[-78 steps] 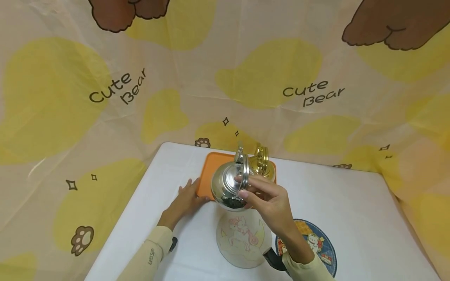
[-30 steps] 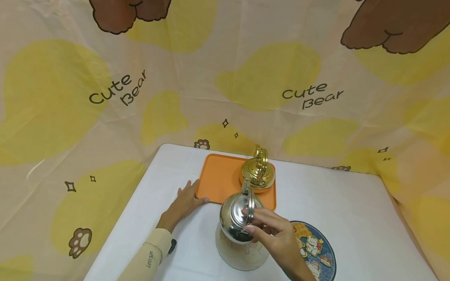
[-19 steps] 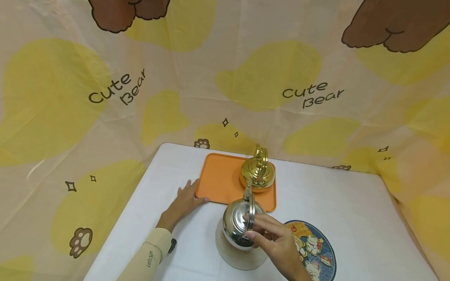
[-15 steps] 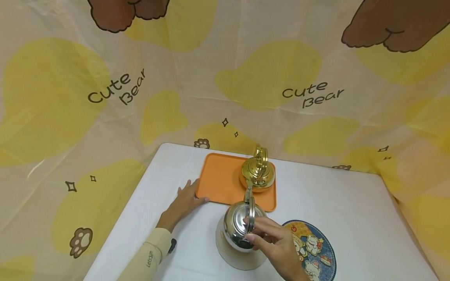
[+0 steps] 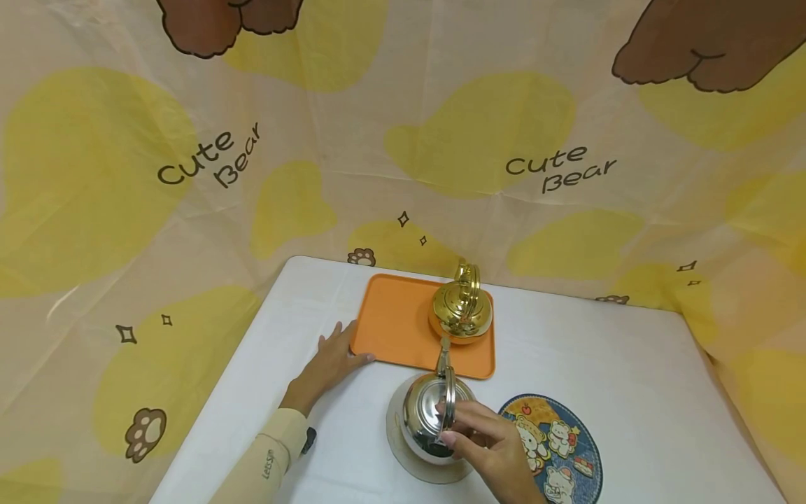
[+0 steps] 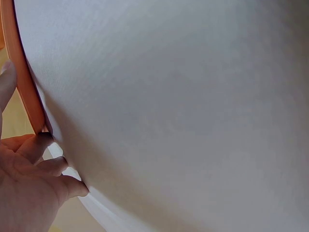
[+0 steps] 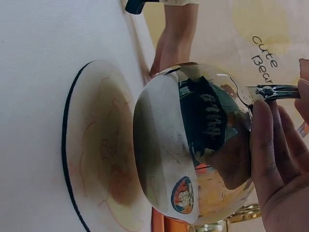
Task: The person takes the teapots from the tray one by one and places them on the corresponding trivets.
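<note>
My right hand point(image 5: 494, 448) pinches the upright handle of a shiny silver teapot point(image 5: 417, 420). The teapot hangs low over a pale round mat point(image 5: 397, 448) with a pony drawing; in the right wrist view a narrow gap shows between its rounded base and the mat point(image 7: 91, 159). Its spout points away, toward the orange tray point(image 5: 397, 315). My left hand point(image 5: 327, 367) rests at the tray's near left corner, thumb along the front edge and fingers spread on the left side. In the left wrist view, fingertips touch the white tablecloth beside the orange rim point(image 6: 24, 72).
A gold teapot point(image 5: 453, 308) stands on the right part of the tray. To the right of the pale mat lies a blue round mat point(image 5: 582, 441) with cartoon bears, partly behind my right hand. A printed curtain point(image 5: 441, 140) hangs behind the white table point(image 5: 604, 350).
The silver teapot has come from above the tray toward me and down over the pale mat, carried by my right hand. My left hand has stayed at the tray.
</note>
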The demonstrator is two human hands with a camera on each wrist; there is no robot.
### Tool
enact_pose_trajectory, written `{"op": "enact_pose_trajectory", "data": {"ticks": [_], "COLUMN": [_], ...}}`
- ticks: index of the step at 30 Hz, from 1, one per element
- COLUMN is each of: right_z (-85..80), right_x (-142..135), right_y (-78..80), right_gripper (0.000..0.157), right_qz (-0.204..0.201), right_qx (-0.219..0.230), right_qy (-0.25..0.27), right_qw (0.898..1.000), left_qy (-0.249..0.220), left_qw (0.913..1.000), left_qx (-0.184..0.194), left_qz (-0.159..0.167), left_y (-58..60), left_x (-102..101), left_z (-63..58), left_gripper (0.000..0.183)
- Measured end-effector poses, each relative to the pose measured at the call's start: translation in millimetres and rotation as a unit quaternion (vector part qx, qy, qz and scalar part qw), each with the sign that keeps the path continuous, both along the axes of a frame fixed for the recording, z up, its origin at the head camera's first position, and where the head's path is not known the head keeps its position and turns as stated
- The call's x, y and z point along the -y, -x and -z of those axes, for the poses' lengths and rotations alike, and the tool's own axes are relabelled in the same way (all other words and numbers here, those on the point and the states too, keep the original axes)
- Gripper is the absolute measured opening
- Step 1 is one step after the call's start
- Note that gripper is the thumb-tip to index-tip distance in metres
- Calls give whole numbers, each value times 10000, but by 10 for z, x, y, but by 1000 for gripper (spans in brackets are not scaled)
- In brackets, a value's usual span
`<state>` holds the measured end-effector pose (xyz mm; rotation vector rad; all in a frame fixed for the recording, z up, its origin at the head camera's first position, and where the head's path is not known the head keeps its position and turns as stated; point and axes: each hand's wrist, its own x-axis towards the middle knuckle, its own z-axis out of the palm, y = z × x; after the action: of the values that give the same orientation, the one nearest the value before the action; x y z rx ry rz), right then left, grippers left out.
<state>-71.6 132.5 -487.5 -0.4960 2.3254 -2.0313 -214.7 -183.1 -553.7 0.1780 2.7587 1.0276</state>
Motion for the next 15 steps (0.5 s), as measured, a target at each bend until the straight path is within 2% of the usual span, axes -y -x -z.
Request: {"op": "enact_pose_trajectory", "data": {"ticks": [7,15], "right_z": [72,115], "right_x": [-19,-17], "right_y": [24,4], "right_gripper": [26,26], "right_qz": [-68,35], "right_qx": [-187,106], "right_qy": [4,-147], "right_qw": [9998,9998], "left_qy": [55,12], "left_qw": [10000,10000], "left_qx": [-20,32], "left_qz": [-2,13], "left_y": [0,8], "left_x": [-6,-14], "left_z": [0,-3], "left_gripper": [95,96]}}
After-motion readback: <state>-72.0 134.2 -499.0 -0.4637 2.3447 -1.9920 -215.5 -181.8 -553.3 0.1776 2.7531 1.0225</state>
